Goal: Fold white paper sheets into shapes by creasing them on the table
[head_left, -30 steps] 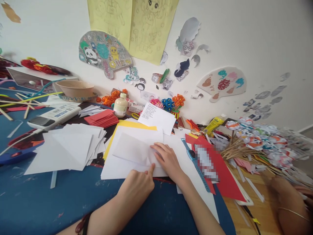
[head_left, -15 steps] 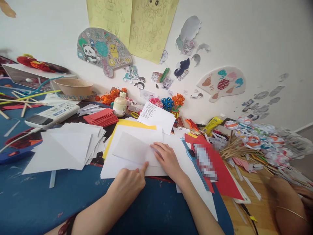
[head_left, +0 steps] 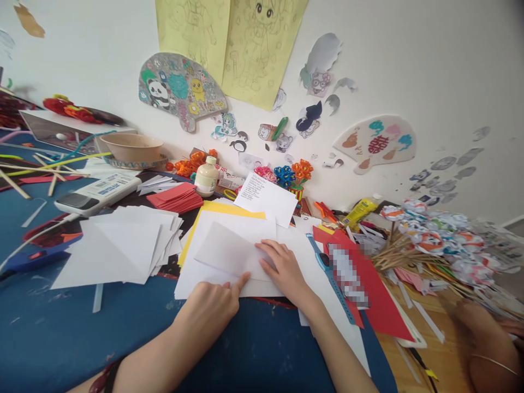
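A folded sheet of white paper (head_left: pixel 223 252) lies on a larger stack of white sheets (head_left: pixel 192 284). My right hand (head_left: pixel 280 267) rests flat on its right part, fingers stretched out and a little apart. With the index finger extended, my left hand (head_left: pixel 216 303) presses at the sheet's lower edge. Its other fingers are curled under and the inside of the palm is hidden; nothing shows in it. Yellow paper (head_left: pixel 204 207) sticks out beneath the stack. Behind stands a white card with handwriting (head_left: pixel 266 197).
White sheets (head_left: pixel 110 245) and red paper slips (head_left: pixel 176 197) lie left, near a glue bottle (head_left: pixel 206 178) and bowl (head_left: pixel 133 147). At right are red paper (head_left: pixel 387 305), a blue-strapped watch (head_left: pixel 327 267), paper-topped sticks (head_left: pixel 393 251) and another person's blurred arm (head_left: pixel 487 344).
My left hand has slid slightly left along the folded paper's lower edge. The right hand stays on the paper. The whole view has shifted a little.
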`<state>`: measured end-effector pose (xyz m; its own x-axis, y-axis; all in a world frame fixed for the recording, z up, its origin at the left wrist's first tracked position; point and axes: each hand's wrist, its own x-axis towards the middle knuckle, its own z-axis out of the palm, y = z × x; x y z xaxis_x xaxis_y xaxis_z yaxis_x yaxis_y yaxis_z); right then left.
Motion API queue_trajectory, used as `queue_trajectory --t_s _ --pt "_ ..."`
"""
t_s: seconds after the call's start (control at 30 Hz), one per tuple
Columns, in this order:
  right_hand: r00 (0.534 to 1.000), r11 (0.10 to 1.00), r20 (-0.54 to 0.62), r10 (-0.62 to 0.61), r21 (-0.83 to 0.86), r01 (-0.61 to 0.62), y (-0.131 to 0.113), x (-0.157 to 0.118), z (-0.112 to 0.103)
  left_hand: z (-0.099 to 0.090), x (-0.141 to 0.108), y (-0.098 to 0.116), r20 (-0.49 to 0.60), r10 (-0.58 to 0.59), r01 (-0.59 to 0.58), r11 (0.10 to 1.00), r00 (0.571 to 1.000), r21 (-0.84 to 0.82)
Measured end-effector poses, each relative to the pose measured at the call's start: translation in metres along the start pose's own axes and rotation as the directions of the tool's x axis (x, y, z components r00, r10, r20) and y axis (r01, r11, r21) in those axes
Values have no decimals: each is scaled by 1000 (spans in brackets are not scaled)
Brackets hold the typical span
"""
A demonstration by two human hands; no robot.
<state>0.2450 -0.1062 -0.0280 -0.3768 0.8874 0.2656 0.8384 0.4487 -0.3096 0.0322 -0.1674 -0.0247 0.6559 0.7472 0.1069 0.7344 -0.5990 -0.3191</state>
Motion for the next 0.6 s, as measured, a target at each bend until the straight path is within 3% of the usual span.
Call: queue_trajectory --t_s 0.33,0.6 --pt "1000 999 11 -5 -38 6 1 0 1 4 -13 -5 91 -108 109 994 990 -3" --pt "1000 999 22 0 -39 0 -1 0 1 -3 -20 -17 127 -117 126 990 985 -60"
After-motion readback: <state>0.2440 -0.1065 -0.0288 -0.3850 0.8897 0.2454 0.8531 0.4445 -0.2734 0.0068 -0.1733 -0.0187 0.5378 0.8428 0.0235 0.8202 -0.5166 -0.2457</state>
